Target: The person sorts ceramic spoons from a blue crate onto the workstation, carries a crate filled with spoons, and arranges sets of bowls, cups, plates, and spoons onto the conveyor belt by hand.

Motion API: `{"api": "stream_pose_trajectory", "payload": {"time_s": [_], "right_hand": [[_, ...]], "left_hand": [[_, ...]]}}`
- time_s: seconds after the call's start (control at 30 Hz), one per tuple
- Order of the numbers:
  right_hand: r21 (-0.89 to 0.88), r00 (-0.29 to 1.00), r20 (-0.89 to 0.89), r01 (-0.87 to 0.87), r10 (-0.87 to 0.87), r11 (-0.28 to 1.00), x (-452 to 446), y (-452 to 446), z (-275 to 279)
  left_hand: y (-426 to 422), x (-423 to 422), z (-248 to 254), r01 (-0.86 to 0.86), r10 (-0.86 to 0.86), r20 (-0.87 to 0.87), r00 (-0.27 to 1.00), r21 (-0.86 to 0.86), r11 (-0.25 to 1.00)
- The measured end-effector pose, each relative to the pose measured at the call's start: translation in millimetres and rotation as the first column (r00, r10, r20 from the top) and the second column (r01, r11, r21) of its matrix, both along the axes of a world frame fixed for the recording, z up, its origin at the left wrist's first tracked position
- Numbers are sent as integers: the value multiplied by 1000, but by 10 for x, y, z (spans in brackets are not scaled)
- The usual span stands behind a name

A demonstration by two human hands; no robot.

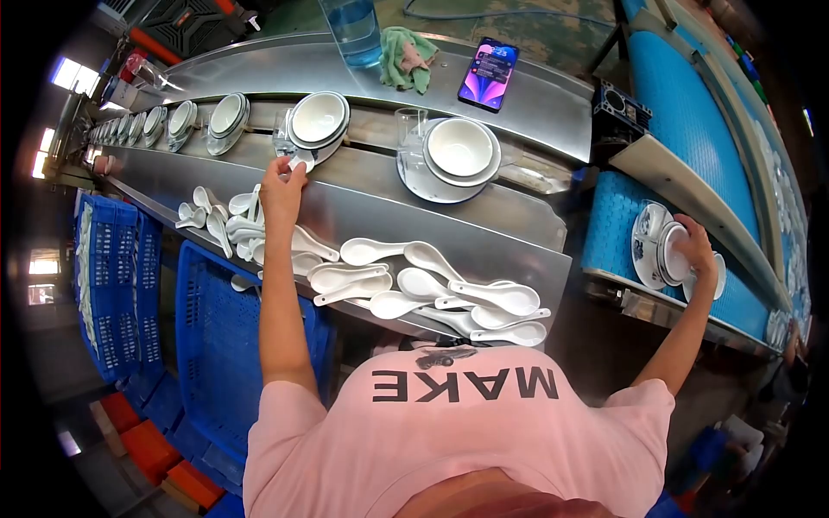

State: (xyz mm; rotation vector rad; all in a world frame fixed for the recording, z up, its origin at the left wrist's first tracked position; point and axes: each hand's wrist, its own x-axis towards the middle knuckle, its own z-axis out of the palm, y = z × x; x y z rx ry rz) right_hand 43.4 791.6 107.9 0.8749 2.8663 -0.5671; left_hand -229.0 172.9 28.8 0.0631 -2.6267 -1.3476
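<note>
Left hand [282, 183], upper left-centre: fingers pinch a white soup spoon [301, 161] beside stacked tableware [318, 118]. Right hand [694, 250], right of frame: fingers touch nested bowls [668, 252]; grip indeterminable.

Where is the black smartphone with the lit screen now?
In the head view, the phone lies on the silver metal ledge, right of the crumpled green cloth.

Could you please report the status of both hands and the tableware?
Left hand pinching white spoon beside bowl stack. Right hand on dish set, blue belt. No obstruction visible at either.
</note>
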Motion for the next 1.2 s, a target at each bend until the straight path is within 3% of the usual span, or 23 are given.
{"api": "stream_pose_trajectory", "payload": {"time_s": [0.07, 0.17, 0.27, 0.37, 0.53, 0.63, 0.67, 0.8, 0.9, 0.93, 1.0, 1.07, 1.1, 1.13, 1.17, 1.2], "right_hand": [[-183, 999, -45, 21, -30, 983, -43, -152, 40], [-495, 980, -177, -10, -89, 869, -38, -273, -64], [-589, 927, -288, 25, -239, 808, -91, -507, -304], [-600, 910, -356, -49, -211, 798, -329, -862, -295], [-669, 933, -346, -176, -94, 722, -867, -1342, -486], [-686, 930, -366, -247, -31, 684, -1191, -1632, -611], [-681, 929, -370, -266, -7, 682, -1286, -1710, -630], [-664, 913, -406, -323, 38, 675, -1444, -1929, -668], [-669, 941, -337, -212, -37, 712, -1323, -1938, -371], [-622, 916, -398, -235, -44, 747, -1260, -1800, -385], [-508, 818, -557, -199, -143, 838, -1020, -1472, -297], [-256, 751, -638, 2, -171, 967, -644, -1078, -160], [-65, 744, -656, 113, -128, 991, -406, -873, -110], [91, 750, -654, 207, -98, 974, -177, -660, -96], [376, 847, -528, 296, -60, 878, 34, -457, -74], [481, 905, -412, 313, -104, 819, 237, -323, -100]], "left_hand": [[-12, 50, 1, -1, -73, -204, 976, -344, 939], [98, 379, 377, 323, -364, 20, 931, -506, 799], [134, 675, 498, 735, -688, 280, 670, -116, 668], [183, 818, 439, 705, -619, 364, 696, -184, 685], [171, 736, 535, 566, -495, 402, 771, -74, 821], [47, 604, 477, 435, -400, 291, 869, -61, 899], [20, 537, 472, 314, -293, 329, 898, -11, 949], [11, 297, 313, 134, -124, 296, 947, -14, 991], [163, 221, 154, 90, -152, 284, 947, 219, 972], [176, 191, 64, 101, -204, 278, 939, 342, 934], [165, 206, -8, 195, -215, 189, 958, 119, 974], [313, 369, 248, 237, -225, 116, 967, -103, 966], [412, 462, 333, 335, -322, 132, 938, -88, 938], [487, 549, 382, 428, -414, 145, 898, -74, 901], [574, 637, 414, 515, -502, 157, 851, -57, 855], [705, 745, 436, 626, -619, 102, 778, -49, 778]]}}
